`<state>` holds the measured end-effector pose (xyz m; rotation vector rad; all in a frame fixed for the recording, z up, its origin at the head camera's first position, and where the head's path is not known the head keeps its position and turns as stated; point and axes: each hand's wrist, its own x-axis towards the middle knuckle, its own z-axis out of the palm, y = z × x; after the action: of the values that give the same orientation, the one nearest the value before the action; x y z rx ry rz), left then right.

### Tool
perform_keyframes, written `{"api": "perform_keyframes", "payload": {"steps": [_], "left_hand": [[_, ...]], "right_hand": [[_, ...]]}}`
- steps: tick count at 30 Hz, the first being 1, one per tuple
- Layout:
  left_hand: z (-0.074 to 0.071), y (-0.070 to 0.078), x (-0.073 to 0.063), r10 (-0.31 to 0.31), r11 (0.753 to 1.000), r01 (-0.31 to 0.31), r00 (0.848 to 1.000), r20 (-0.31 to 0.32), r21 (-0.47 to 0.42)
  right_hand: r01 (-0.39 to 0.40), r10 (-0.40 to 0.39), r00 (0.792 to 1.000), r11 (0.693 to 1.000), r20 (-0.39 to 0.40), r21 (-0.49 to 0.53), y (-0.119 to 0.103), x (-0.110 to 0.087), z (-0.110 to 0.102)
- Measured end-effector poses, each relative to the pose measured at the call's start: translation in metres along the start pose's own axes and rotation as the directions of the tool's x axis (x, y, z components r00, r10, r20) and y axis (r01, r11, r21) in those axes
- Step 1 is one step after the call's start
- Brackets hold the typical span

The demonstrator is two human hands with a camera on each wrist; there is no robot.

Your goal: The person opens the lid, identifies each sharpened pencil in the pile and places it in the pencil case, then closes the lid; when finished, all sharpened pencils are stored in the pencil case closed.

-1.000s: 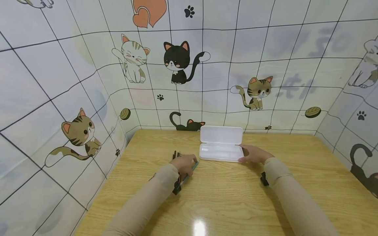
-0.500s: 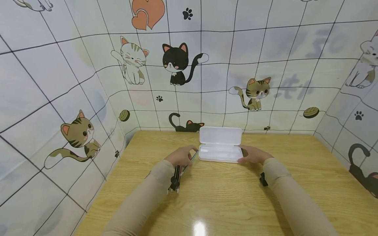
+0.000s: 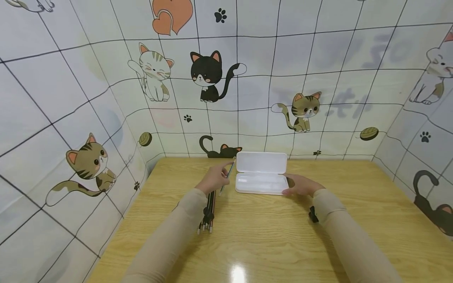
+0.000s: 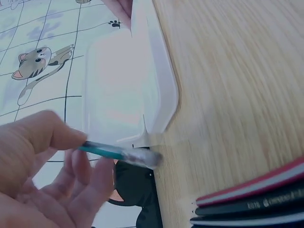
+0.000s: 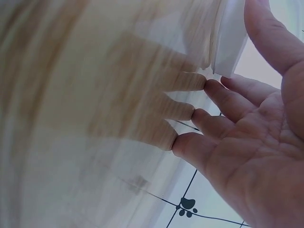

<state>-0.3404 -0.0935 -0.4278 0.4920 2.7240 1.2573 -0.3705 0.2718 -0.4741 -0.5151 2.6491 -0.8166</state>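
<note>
A slim teal pencil (image 3: 223, 187) is pinched between the thumb and fingers of my left hand (image 3: 213, 179), held just left of the open white pencil case (image 3: 261, 163). Close up in the left wrist view, the teal pencil (image 4: 102, 149) tilts, its silvery end blurred. My right hand (image 3: 302, 184) grips the case's right end, thumb at the front corner and index finger at the far side. The other fingers of the right hand (image 5: 251, 137) rest their tips on the tabletop. Below the left hand lies a group of dark pencils (image 3: 211, 200), partly covered by the wrist.
The case stands on a wood-grain table (image 3: 262, 232), its lid upright towards the back wall (image 3: 258, 129) with printed cats. Red and black striped pencils (image 4: 251, 190) lie side by side in the left wrist view. A black wrist camera (image 3: 208, 215) overlaps the pencil group.
My left hand has lifted the teal pencil away from the dark pencils, moving it back and turning it more upright beside the case. The right hand keeps its place at the case.
</note>
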Motion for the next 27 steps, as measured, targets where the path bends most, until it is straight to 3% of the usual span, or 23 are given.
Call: {"api": "perform_keyframes", "payload": {"steps": [3, 9, 20, 27], "left_hand": [[0.001, 0.001, 0.007, 0.019, 1.0, -0.018, 0.999, -0.044, 0.016], [0.005, -0.001, 0.02, 0.056, 0.998, -0.056, 0.997, -0.05, -0.003], [0.014, -0.009, 0.043, 0.162, 0.985, -0.155, 0.981, -0.106, 0.069], [0.02, -0.004, 0.054, 0.144, 0.99, -0.142, 0.985, -0.096, 0.022]], "right_hand": [[-0.012, 0.012, 1.0, 1.0, 0.002, 0.01, 0.0, -0.002, -0.001], [0.009, -0.009, 1.0, 1.0, -0.007, -0.013, -0.003, -0.006, -0.003], [-0.003, 0.003, 1.0, 1.0, -0.01, -0.027, -0.003, 0.0, -0.002], [0.006, -0.006, 1.0, 1.0, -0.011, -0.025, 0.0, -0.001, -0.001]]}}
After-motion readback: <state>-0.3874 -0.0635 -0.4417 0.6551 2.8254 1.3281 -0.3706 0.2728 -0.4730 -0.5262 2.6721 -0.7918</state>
